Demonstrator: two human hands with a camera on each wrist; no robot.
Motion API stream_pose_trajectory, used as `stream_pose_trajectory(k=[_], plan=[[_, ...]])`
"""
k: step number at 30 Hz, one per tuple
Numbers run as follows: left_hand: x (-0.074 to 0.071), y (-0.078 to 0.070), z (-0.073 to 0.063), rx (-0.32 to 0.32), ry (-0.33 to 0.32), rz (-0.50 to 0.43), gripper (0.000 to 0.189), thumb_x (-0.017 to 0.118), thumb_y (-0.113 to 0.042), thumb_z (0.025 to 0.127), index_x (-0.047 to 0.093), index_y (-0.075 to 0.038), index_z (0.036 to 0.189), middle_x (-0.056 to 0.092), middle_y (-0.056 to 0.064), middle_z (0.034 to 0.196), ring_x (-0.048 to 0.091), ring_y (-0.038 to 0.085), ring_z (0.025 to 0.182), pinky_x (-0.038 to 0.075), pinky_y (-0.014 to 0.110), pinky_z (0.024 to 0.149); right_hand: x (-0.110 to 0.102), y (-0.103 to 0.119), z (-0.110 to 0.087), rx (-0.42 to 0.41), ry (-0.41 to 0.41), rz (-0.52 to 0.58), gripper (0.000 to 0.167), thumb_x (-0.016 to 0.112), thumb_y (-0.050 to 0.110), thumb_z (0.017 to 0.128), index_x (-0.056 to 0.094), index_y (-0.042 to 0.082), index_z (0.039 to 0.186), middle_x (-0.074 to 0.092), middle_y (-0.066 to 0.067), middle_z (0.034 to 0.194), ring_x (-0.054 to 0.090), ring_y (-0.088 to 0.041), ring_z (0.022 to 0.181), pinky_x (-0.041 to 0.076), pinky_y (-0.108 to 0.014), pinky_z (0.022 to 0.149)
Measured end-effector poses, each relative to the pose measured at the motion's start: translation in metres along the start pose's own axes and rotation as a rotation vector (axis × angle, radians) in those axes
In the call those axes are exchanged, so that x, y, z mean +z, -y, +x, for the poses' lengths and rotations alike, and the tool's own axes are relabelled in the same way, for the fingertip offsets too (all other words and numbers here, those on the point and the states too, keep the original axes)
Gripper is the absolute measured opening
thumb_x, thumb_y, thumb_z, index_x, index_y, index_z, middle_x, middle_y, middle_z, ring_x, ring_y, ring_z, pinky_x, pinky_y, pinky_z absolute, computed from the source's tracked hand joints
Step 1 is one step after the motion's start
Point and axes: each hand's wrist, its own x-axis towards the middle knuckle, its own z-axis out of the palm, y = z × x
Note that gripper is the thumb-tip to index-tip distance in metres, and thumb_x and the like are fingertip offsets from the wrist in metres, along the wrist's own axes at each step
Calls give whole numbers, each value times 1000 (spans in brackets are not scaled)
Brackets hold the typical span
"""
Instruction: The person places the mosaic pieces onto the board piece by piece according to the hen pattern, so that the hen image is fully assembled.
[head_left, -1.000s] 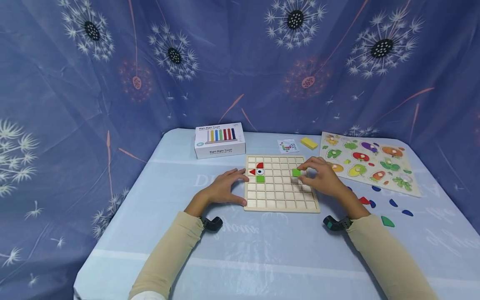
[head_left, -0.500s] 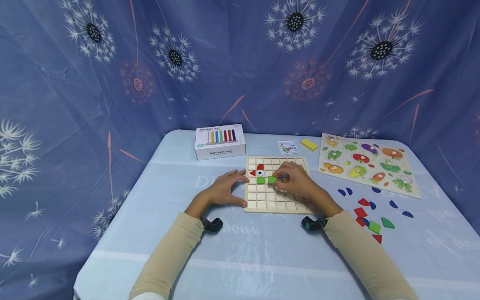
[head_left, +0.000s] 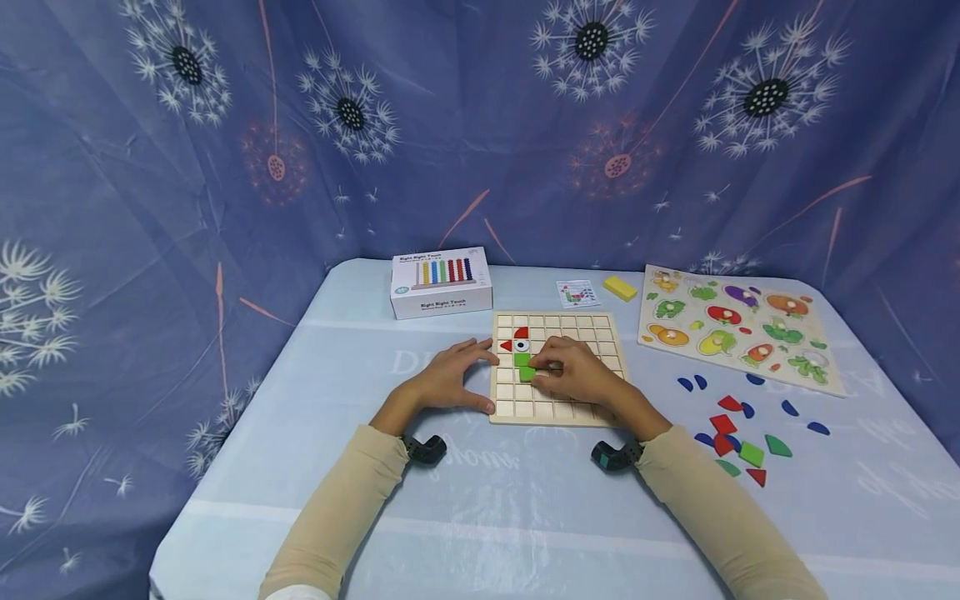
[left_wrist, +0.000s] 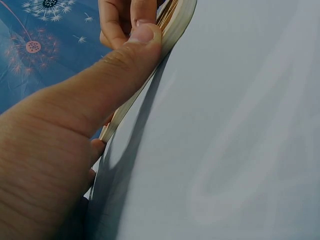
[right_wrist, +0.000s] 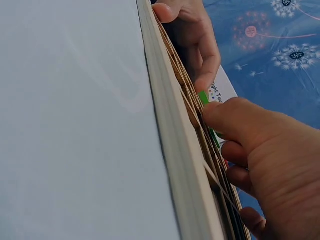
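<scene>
- Head view: the right hand (head_left: pixel 573 372) pinches a green square (head_left: pixel 527 375) between thumb and fingertips, over the left part of the gridded wooden board (head_left: pixel 557 412).
- The left hand (head_left: pixel 453 381) has thumb and fingers spread well apart, touching the board's left edge; it grips no piece.
- The held square lies just nearer the person than a second green square (head_left: pixel 522 360) and slightly right of it. Whether it is seated in a cell, I cannot tell.
- Beyond them are a round eye piece (head_left: pixel 521 345), a red triangle (head_left: pixel 507 345) and a curved red piece (head_left: pixel 521 332).
- The step in hand looks like fitting that square into the grid; the next move seems to call for lining it up with a cell, pressing it flat and letting go.
- The white box (head_left: pixel 441 285) appears to read "Right Right Touch" on top and front; its smaller print is illegible.
- Pale script runs across the desk (head_left: pixel 495 533), one word perhaps "yours". Any lettering on the picture card (head_left: pixel 577 293) is too small to read.
</scene>
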Motion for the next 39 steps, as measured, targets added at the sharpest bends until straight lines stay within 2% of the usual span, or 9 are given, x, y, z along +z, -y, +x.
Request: stream_pose_trajectory(k=[6,13,22,39], plan=[[0,0,0,0,-2,7,80,84,-62,72,54,-32,140,24,-8,166,13,23,153,17,57,118,2,-1,0,-33,-11,-3,29,87,22,83,79,11,108,66,5,97,54,-14,84,42,-33,71],[0,0,0,17,-3,9,81,84,-62,72,54,-30,140,25,-7,166,15,26,153,17,59,117,4,-2,0,-9,-7,-16,29,87,24,82,79,14,108,65,9,97,52,-12,84,39,-35,74],[0,-1,0,-5,3,10,81,84,-63,72,54,-32,141,25,-7,166,14,26,153,18,59,117,5,-5,-1,28,-5,-15,28,87,26,83,79,17,108,65,12,98,53,-12,86,37,-37,79],[-1,-3,-1,-4,9,5,81,84,-61,73,54,-30,141,24,-8,166,13,25,153,16,58,118,5,-7,-2,-9,-15,-26,29,84,28,86,78,17,111,67,11,100,54,-12,88,37,-39,80]])
